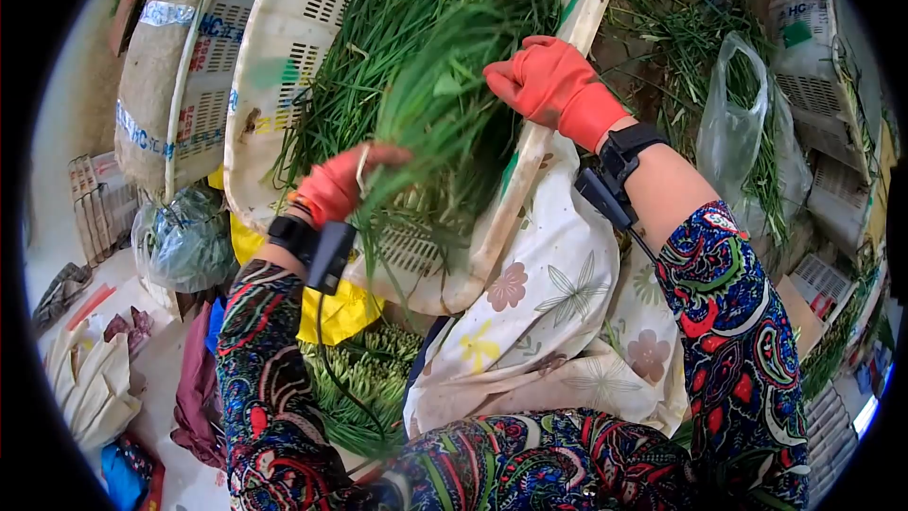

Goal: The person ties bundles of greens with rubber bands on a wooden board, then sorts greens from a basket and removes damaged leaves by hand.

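Observation:
My left hand [345, 187], in a red glove, is closed round the lower part of a loose bunch of green stalks [430, 99]. Motion blurs the bunch and the fingertips. The bunch fans up and to the right over a white plastic basket [244, 99] filled with long green stalks [378, 28]. My right hand [553, 85], also red-gloved, is closed in a pinch above the basket's right rim. Whatever its fingers hold, if anything, is too small or hidden to tell.
A patterned cloth [558, 293] covers my lap. Below the basket lie a yellow bag [340, 310] and more bundled stalks [369, 383]. At the right are a clear plastic bag [733, 137], scattered stalks [662, 57] and stacked crates [818, 99]. Another crate [213, 85] stands left.

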A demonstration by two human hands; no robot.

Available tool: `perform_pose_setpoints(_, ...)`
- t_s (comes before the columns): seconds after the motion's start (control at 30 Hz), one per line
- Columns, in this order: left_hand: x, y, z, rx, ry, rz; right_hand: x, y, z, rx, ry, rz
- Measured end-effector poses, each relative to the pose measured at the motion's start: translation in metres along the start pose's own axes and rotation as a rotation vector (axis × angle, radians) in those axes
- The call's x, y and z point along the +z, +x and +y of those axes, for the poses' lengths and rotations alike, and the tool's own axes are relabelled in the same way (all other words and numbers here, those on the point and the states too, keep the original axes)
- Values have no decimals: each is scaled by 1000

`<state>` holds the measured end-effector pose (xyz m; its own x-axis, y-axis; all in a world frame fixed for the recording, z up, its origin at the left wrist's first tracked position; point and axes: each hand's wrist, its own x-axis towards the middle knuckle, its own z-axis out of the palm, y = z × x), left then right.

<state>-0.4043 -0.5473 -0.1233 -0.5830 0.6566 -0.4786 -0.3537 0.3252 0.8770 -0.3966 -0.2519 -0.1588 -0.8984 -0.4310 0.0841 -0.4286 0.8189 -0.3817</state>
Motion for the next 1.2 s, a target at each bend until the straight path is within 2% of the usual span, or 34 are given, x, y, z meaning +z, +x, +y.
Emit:
perform_pose_setpoints(0.03, 7, 0, 39, -493, -540, 176, 1, 0, 0, 4, 33, 26)
perform_pose_setpoints(0.1, 0, 14, 58, -656, -526, 271, -3, 2, -4, 13, 99, 82)
perform_pose_setpoints(0.13, 6, 16, 60, -543, -483, 359, -8, 2, -2, 97, 154, -96)
perform_pose_setpoints(0.17, 7, 20, 59, -413, -484, 290, -7, 2, -5, 76, 146, 30)
perform_pose_setpoints(0.23, 7, 32, 64, -614, -512, 304, -5, 2, -7, 37, 115, 275)
perform_pose_setpoints(0.27, 4, 36, 61, -597, -521, 282, -15, 0, -13, 74, 100, 103)
perform_pose_setpoints(0.37, -2, 33, 50, -566, -526, 225, -13, 2, -34, -3, 35, 112)
perform_pose_setpoints(0.43, 0, 31, 57, -535, -478, 158, -3, 17, -48, -91, 44, -2)
perform_pose_setpoints(0.47, -8, 35, 53, -621, -417, 1, 3, 27, -56, -176, 69, 14)
perform_pose_setpoints(0.5, 1, 36, 57, -453, -415, -95, 6, 36, -63, -261, 95, 29)
perform_pose_setpoints(0.57, -9, 35, 50, -199, 77, -221, 3, 47, -71, -356, 166, 6)
perform_pose_setpoints(0.67, -10, 41, 43, -169, 167, -200, 1, 56, -66, -498, 313, -22)
perform_pose_setpoints(0.7, -6, 40, 53, -256, 142, -166, 0, 58, -64, -545, 369, -32)
perform_pose_setpoints(0.73, -3, 37, 67, -344, 117, -128, -2, 57, -61, -501, 420, 61)
perform_pose_setpoints(0.83, -21, 35, 56, -488, -99, -89, -13, 59, -57, -205, 533, -69)
perform_pose_setpoints(0.9, -29, 33, 68, -231, -596, -379, -2, 54, -45, -146, 556, 55)
perform_pose_setpoints(0.93, -23, 25, 72, -225, -554, -51, 3, 53, -42, -137, 588, 103)
perform_pose_setpoints(0.97, -26, 28, 59, -187, -329, -41, 3, 53, -40, -132, 619, 150)
perform_pose_setpoints(1.03, -36, 35, 23, -110, 122, -19, 2, 50, -42, -83, 650, 109)
perform_pose_setpoints(1.07, -19, 36, 40, -322, 427, -147, 3, 50, -43, -54, 677, 87)
perform_pose_setpoints(1.1, -5, 42, 5, -397, 702, -135, 2, 49, -43, -26, 704, 63)
perform_pose_setpoints(1.13, 23, 47, 3, -551, 881, -151, -5, 48, -44, -8, 721, 44)
perform_pose_setpoints(1.17, 53, 42, 13, -451, 807, -52, -6, 45, -43, -25, 779, 126)
perform_pose_setpoints(1.2, 64, 46, -20, -336, 800, -92, -6, 45, -41, -46, 832, 207)
